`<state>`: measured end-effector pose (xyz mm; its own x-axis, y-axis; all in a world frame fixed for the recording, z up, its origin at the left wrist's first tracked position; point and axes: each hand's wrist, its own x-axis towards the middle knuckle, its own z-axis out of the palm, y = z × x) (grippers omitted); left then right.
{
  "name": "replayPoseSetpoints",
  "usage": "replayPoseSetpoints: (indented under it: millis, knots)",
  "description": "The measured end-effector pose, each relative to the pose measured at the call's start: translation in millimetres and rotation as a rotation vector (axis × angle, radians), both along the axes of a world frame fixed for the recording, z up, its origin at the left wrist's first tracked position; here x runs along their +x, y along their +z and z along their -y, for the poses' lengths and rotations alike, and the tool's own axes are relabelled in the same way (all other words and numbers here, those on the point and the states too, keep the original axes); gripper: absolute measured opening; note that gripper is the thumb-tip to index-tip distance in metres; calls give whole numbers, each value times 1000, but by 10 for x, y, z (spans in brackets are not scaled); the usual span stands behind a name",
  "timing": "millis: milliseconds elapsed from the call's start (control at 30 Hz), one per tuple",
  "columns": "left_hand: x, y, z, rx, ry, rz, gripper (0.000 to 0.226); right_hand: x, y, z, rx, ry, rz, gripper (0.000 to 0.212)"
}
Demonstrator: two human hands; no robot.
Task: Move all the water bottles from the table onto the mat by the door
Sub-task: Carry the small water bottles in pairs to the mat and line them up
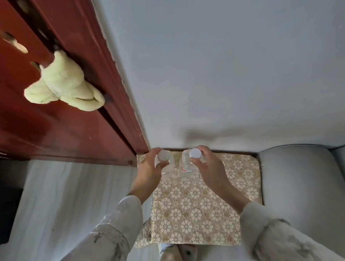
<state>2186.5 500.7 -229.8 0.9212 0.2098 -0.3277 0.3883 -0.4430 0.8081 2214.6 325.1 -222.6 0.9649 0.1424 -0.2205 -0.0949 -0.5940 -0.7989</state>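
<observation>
Far to the left of the hands and above them stands a dark red wooden door (25, 123), with a pale yellow-green towel (63, 84) knotted around its handle; its red frame (107, 73) runs down to the floor just beside the left hand. Below the door, left of the left sleeve (113, 230), the floor (66, 187) is pale with soft light streaks, and a dark area shows at the far left edge. The left hand (149, 170) is wrapped around the neck of a clear water bottle (166, 167) with a white cap, fingers closed on it just under the cap. Touching or just beside it stands a second clear bottle (187, 165), also white-capped, and the right hand (208, 166) is clamped on it the same way near the top. Both bottles stand upright on the far end of a cream and gold mat (192, 205) patterned with flowers, which lies under and between the two forearms, next to the door frame and against the wall. The plain pale grey wall (223, 56) rises beyond the hands. Right of the right hand, touching the mat's edge, sits a grey cushioned seat (302, 183), its surface smooth and rounded.
</observation>
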Motion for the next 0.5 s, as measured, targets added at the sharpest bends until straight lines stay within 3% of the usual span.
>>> replayPoseSetpoints:
  millis: [267,500]
  knots:
    - [539,-485,14,-13,-80,-30,27,443,-369,-130,80,-108,-59,30]
    - [736,-529,18,51,-91,41,36,590,-458,-224,101,-136,-52,34]
